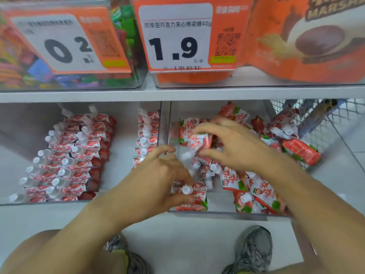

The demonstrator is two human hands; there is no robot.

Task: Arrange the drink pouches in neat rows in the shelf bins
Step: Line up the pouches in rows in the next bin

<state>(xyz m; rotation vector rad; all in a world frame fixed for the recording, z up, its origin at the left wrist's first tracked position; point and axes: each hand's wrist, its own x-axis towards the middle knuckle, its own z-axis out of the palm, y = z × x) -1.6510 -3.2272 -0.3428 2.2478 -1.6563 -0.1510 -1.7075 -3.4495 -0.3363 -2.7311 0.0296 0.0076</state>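
Under a grey shelf, clear bins hold pouches.

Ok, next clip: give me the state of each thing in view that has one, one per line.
Left hand: pinching the capped spout of a front pouch.
Right hand: gripping a lifted pouch above the pile.
Left bin: pouches lined up in neat rows.
Right bin: pouches jumbled, not yet in rows.
Leaning pouch: tipped at the bin's right edge.
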